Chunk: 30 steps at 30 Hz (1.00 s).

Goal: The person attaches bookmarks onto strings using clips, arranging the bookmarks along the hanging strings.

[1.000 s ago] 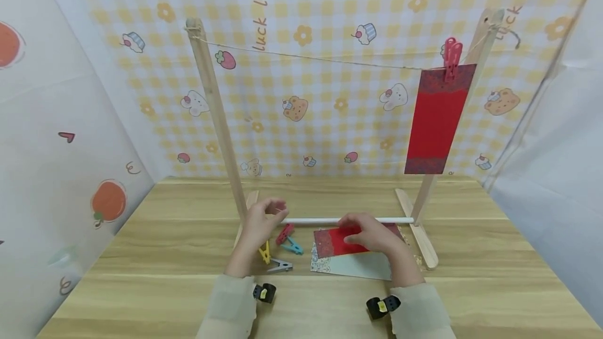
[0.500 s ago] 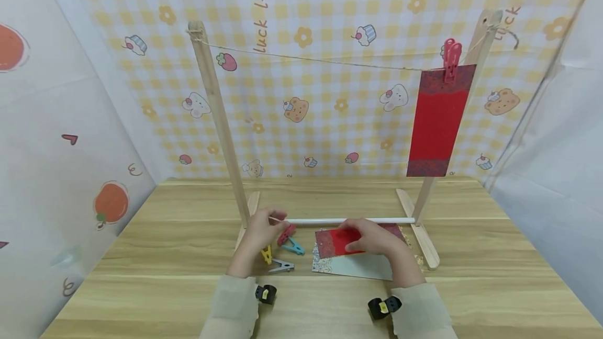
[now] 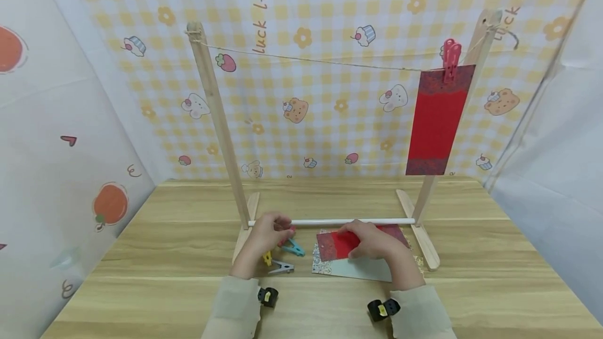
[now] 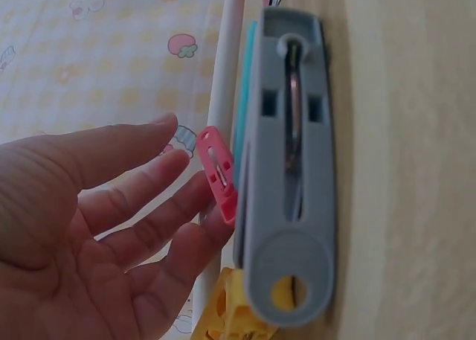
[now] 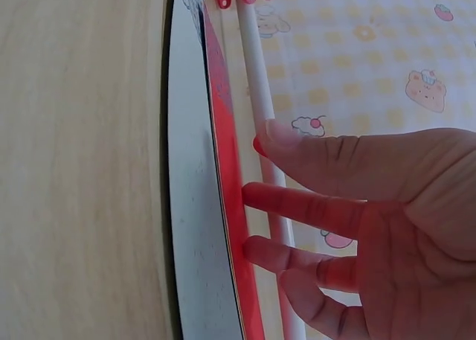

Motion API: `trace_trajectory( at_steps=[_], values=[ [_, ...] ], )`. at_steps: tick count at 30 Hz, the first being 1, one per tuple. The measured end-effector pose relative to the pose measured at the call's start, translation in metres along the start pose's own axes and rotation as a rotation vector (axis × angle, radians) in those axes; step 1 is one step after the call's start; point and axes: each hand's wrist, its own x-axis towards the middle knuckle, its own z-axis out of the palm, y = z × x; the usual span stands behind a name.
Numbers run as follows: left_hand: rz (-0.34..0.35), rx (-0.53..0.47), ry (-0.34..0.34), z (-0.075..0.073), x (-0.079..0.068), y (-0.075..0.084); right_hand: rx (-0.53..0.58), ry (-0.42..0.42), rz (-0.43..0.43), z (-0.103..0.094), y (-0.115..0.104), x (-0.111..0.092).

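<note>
Wooden tabletop (image 3: 320, 302), a frame set on it: left post (image 3: 216, 103) and right post (image 3: 480, 41), joined low down by a white rod (image 3: 325, 222) and high up by a sagging string (image 3: 325, 60). The string carries one hung red card (image 3: 438, 124), dark-patterned at both ends, near the right post; a pink-red clip (image 3: 451, 60) clamps its top edge to the line, and the card hangs a little aslant. Below, just on the near side of the rod, two groups lie on the wood. Right-hand group: a flat red card (image 3: 343, 245) lying on a pale card (image 3: 363, 269), the lower one showing along the near side and at its patterned end. The right hand (image 3: 372, 239) is over the red card, thumb and fingers apart, fingertips at its face; cannot tell whether they touch or how firmly. Left-hand group: clothespins, with a yellow clothespin (image 3: 267, 258), a grey clothespin (image 4: 294, 236) and a teal clothespin (image 3: 293, 247) close together, and a loose red clothespin (image 4: 218, 178) next to the teal one. The left hand (image 3: 267, 234) is at this red one, thumb well off the fingers, nothing pinched; the lower fingertips come right up to the clothespin, contact unclear. Yellow-checked cloth (image 3: 339, 130) behind. Both sleeves pale, a small black device at each wrist.
</note>
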Motion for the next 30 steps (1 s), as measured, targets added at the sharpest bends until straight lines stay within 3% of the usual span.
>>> trace_trajectory(
  at_steps=[7,17,30],
  values=[
    [-0.001,0.066,-0.018,0.0027,-0.0001,0.0022,-0.023,-0.035,0.020,0.0010,-0.0002,0.0000],
    [-0.032,0.101,-0.027,0.0030,-0.0005,0.0041,-0.147,-0.034,0.086,0.0018,-0.0045,-0.0030],
    [-0.037,0.169,-0.018,0.0063,0.0025,0.0049,-0.167,-0.040,0.123,0.0036,-0.0029,-0.0023]
  ],
)
